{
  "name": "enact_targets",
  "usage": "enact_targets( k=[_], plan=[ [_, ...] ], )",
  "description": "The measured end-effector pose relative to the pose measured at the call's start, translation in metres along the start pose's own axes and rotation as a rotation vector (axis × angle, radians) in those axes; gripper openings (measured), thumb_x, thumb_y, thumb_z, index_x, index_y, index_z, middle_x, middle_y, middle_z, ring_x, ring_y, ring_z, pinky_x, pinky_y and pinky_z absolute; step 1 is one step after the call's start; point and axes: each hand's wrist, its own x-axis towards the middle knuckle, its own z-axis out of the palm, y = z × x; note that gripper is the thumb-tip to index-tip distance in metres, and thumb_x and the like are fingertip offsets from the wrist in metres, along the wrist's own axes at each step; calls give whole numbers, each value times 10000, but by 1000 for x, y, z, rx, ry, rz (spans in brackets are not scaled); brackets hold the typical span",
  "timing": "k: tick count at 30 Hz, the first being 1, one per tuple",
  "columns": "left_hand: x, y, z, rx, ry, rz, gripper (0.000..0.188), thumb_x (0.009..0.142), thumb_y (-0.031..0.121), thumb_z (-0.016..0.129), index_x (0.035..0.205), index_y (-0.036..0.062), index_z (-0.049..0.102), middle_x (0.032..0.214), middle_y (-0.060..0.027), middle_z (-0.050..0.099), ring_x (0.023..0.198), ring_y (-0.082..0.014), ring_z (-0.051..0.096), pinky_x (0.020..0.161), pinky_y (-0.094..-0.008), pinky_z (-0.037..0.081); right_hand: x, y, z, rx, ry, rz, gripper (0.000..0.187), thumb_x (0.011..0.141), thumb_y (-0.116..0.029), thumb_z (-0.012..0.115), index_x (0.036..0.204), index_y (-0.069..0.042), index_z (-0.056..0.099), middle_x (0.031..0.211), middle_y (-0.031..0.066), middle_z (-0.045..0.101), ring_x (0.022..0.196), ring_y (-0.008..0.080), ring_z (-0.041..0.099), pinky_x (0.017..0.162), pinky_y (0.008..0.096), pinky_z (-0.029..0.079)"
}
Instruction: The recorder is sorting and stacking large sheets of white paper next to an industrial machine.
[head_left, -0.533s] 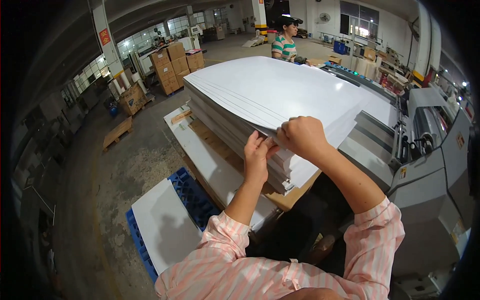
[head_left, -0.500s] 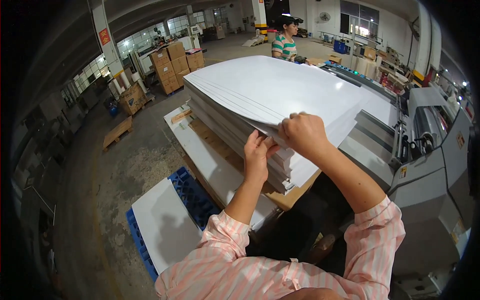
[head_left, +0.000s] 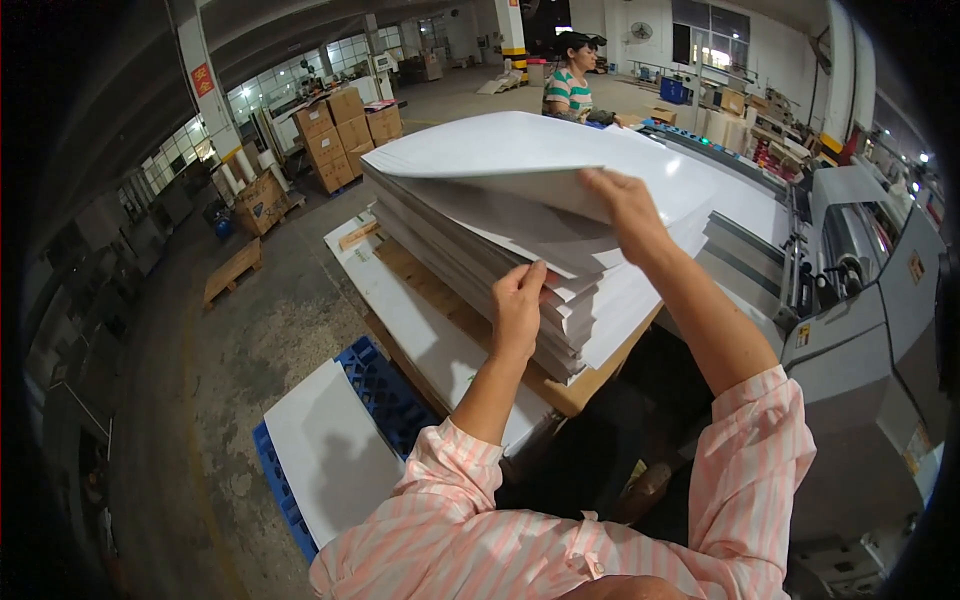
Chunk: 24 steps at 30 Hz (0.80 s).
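Overhead, the head view looks down on a tall stack (head_left: 470,250) of white sheets in front of the person, with both hands at its near corner. The right hand (head_left: 632,215) grips the edge of a raised sheet (head_left: 530,190), fingers narrow around it, so that it bows up and its shaded underside shows; whether one sheet or several are in that grip, I cannot tell. Holding it this high seems to keep the upper layer apart from those below. The left hand (head_left: 517,308) is lower, thumb and fingers drawn together on the edge of the stack just under the gap, perhaps to keep the lower layers from rising along with it.

The layers step unevenly at the near corner, probably because they were piled in separate batches. Under them lies a brown board (head_left: 425,285), likely there to bear the weight evenly. To the left, a blue pallet (head_left: 375,375) carries more white paper (head_left: 325,435), off the floor. Just right of the stack stands a grey machine (head_left: 850,350). Beyond the stack is a co-worker (head_left: 568,92) in a striped top; cartons (head_left: 335,140) are piled at the far left.
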Motion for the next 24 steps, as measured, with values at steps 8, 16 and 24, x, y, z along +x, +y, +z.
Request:
enact_targets(
  k=[8, 16, 24],
  plan=[
    [0, -18, -7, 98, -53, 43, 160, 833, 125, 591, 736, 0, 564, 735, -4, 495, 705, -80, 455, 654, -237, 372, -32, 14, -6, -673, -248, -401, 238, 875, -219, 571, 979, -23, 655, 826, 161, 648, 675, 289, 607, 642, 335, 476],
    [-2, -11, -3, 68, -44, 94, 126, 872, 137, 565, 866, 22, 615, 784, 25, 538, 722, -55, 460, 641, -219, 378, -45, 32, -20, -804, -357, -377, 300, 854, -273, 587, 1022, -31, 645, 972, 164, 635, 919, 293, 574, 798, 361, 454],
    [-1, -7, 2, 246, -40, 133, 299, 840, 76, 599, 1133, 22, 598, 850, 10, 553, 714, -28, 475, 617, -180, 379, -15, 23, -16, -423, -211, 95, 521, 883, -432, 539, 1038, 60, 605, 900, 120, 633, 826, 197, 580, 743, 315, 468]
  ],
)
